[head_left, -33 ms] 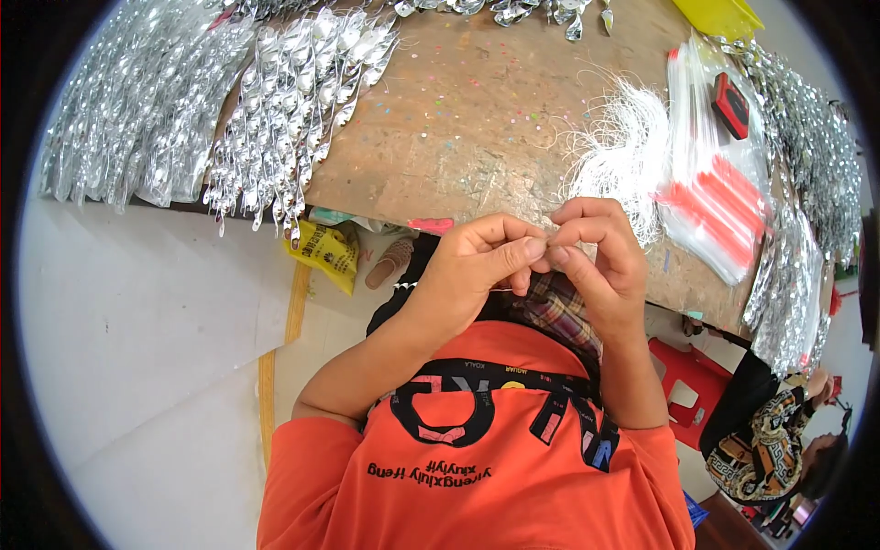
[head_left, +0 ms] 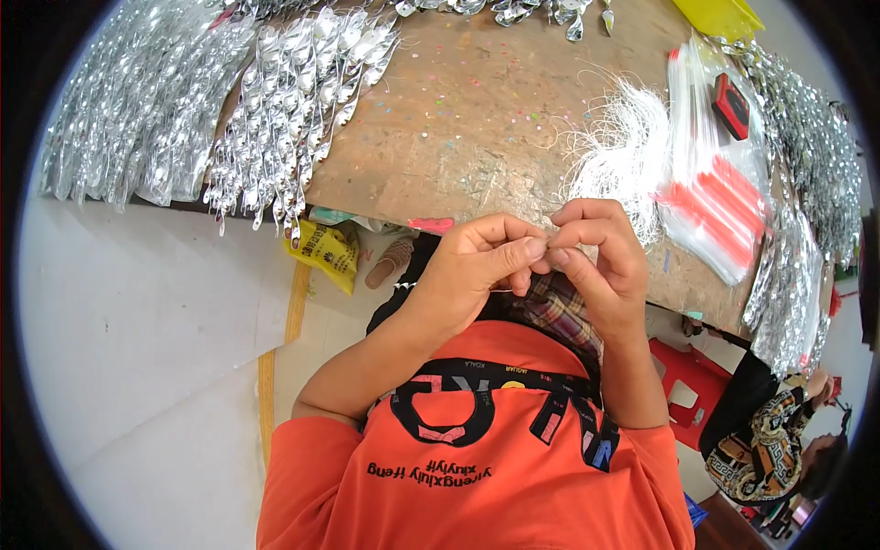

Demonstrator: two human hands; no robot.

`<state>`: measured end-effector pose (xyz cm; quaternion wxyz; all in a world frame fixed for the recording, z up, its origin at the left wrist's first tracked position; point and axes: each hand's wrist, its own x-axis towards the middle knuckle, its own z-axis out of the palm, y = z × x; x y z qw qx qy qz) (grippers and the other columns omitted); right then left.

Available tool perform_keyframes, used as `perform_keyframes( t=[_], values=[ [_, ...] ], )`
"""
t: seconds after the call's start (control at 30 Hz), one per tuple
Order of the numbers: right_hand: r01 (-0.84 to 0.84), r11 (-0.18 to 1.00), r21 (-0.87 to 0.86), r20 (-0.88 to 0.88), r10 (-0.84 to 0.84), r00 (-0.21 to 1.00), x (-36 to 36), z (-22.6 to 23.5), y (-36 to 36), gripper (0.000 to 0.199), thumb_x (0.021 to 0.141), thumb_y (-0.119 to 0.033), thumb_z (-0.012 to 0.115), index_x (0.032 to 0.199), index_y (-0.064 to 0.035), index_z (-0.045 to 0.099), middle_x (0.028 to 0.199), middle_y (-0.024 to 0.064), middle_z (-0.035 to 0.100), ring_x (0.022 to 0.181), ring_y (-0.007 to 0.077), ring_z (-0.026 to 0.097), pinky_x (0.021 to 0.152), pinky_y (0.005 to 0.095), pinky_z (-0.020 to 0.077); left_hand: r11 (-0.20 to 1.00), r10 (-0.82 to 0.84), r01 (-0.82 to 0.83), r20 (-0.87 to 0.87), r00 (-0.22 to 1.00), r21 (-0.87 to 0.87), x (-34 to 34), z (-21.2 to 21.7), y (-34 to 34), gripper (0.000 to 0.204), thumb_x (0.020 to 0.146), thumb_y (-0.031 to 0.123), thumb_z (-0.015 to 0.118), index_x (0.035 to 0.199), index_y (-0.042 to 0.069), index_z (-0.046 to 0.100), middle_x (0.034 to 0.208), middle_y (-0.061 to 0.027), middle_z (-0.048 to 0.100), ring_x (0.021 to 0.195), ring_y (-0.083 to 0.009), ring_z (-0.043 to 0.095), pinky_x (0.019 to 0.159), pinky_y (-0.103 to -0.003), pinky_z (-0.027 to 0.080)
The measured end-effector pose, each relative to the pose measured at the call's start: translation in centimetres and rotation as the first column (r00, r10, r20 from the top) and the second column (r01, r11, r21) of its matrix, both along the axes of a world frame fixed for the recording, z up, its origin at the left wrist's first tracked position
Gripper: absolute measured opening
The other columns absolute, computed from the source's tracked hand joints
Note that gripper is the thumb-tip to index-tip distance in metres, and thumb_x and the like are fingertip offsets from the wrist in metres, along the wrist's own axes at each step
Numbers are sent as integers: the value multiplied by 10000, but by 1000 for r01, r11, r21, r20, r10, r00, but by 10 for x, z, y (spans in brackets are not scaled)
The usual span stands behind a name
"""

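My left hand [head_left: 486, 261] and my right hand [head_left: 600, 252] meet fingertip to fingertip just off the table's near edge. Both are closed in a pinch, thumb against forefinger. Whatever lies between the fingertips is too small to make out; a faint pale line shows below the left fingers. Closest to my right hand, on the table, is a loose bundle of white strings [head_left: 628, 147]. Beside it lies a stack of clear plastic bags with red-pink strips [head_left: 715, 206].
Silver twisted foil garlands [head_left: 293, 101] hang over the brown table [head_left: 458, 119] at left; more silver strands [head_left: 807, 165] lie at right. A red-and-black box [head_left: 731, 106] rests on the bags. Below are a yellow bag [head_left: 328, 257] and a red stool [head_left: 687, 390]. Another person [head_left: 761, 449] sits lower right.
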<state>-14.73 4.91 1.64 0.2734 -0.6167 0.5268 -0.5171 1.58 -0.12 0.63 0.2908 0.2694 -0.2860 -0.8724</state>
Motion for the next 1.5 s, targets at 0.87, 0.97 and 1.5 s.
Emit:
perform_keyframes(
  t=[0.87, 0.97, 1.5],
  values=[
    [38, 959, -282, -471, -172, 865, -1, -2, 6, 169, 703, 44, 637, 832, -49, 579, 799, 57, 605, 707, 191, 528, 640, 279, 404, 957, 76, -22, 178, 981, -289, -2, 1, 6, 95, 856, 100, 587, 883, 10, 603, 769, -29, 599, 614, -49, 500, 581, -183, 421],
    [13, 956, -292, -514, -169, 841, 0, -2, 3, 141, 715, 55, 601, 815, -35, 559, 798, 73, 585, 710, 195, 523, 648, 272, 395, 958, 65, 0, 216, 974, -286, -1, 1, 5, 104, 853, 103, 593, 896, 10, 608, 770, -25, 598, 613, -48, 502, 583, -182, 423],
    [-133, 902, 411, 431, -64, 900, -8, -17, 7, 237, 846, -32, 558, 1077, 14, 533, 900, 20, 533, 786, 83, 509, 708, 215, 424, 963, 93, -26, 239, 967, -269, 6, 10, 2, 107, 796, 127, 659, 865, 46, 648, 644, 70, 533, 529, 13, 393, 451, -138, 265]
  ],
)
